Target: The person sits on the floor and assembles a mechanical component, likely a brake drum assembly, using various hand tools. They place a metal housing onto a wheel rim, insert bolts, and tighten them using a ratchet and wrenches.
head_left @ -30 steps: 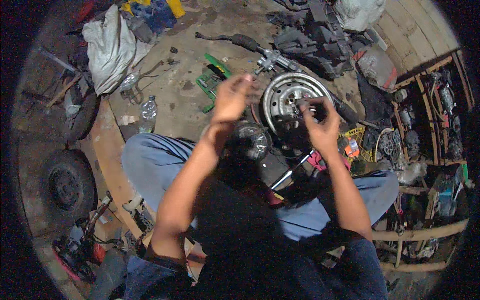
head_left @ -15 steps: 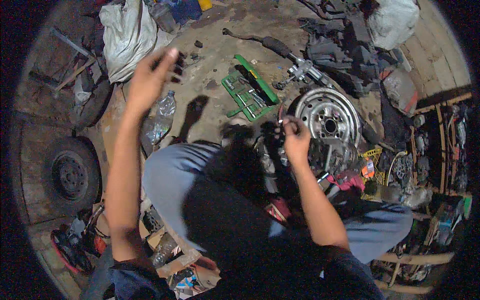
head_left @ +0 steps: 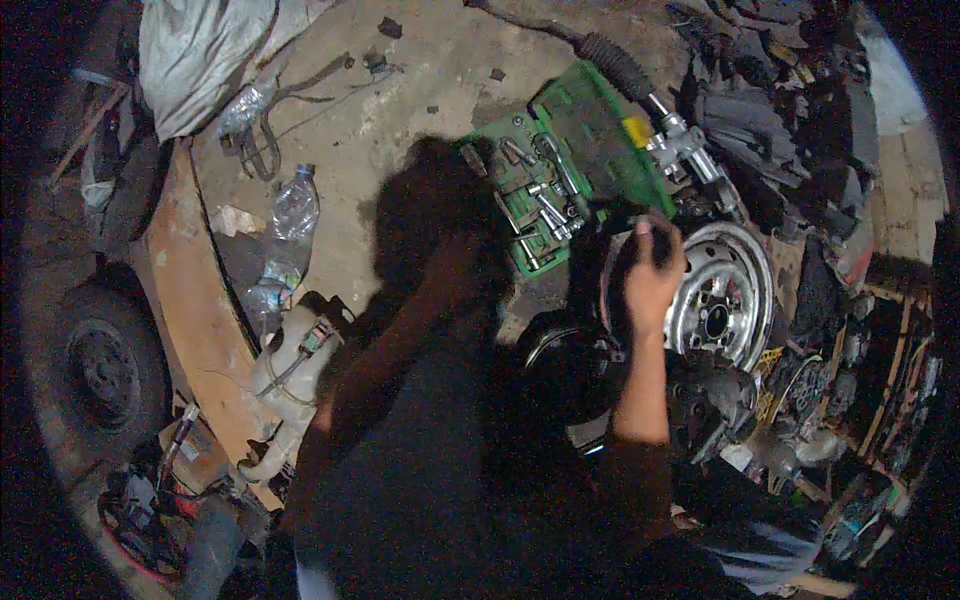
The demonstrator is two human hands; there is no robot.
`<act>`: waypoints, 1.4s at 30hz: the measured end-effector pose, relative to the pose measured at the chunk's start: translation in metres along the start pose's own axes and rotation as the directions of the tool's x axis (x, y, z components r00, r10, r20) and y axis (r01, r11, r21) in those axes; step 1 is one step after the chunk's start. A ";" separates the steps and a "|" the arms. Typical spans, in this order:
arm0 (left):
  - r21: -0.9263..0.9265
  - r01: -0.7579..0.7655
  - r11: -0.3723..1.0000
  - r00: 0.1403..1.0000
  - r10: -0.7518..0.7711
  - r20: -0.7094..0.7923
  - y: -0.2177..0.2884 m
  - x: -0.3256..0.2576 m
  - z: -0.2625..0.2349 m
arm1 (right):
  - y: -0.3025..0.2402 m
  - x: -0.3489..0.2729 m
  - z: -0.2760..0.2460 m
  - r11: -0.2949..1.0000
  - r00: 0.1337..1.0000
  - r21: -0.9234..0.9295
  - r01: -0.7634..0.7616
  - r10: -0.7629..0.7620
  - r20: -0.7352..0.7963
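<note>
Socket set (head_left: 560, 165) lies open on the floor beside a steel wheel (head_left: 722, 295). Right hand (head_left: 652, 275) grips a small dark tool; left hand's state cannot be told.

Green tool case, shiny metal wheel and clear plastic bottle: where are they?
Green tool case (head_left: 590, 125): head view, on its open green lid.
Shiny metal wheel (head_left: 735, 275): head view, on the silver face above the hub.
Clear plastic bottle (head_left: 290, 215): head view, on its upper body lying on the floor.
</note>
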State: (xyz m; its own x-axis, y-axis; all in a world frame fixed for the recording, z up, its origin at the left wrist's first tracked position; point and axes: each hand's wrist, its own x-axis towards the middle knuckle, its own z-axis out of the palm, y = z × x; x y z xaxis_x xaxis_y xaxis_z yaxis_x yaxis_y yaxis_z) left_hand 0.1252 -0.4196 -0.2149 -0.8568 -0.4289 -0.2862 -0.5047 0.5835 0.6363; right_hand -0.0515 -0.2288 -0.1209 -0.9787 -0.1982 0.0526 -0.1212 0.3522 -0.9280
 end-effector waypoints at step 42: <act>-0.297 0.095 0.950 0.699 -0.276 -0.660 -0.004 0.057 0.033 | 0.108 -0.041 0.057 0.966 0.997 -0.254 -0.040 0.021 -0.076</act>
State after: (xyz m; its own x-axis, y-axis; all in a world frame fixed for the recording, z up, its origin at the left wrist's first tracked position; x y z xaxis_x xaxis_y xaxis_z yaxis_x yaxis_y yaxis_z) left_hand 0.0751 -0.4237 -0.2572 -0.3897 -0.9158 0.0974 -0.5292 0.3092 0.7902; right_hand -0.0152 -0.2345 -0.2439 -0.9908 -0.1208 0.0609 -0.1203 0.5805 -0.8053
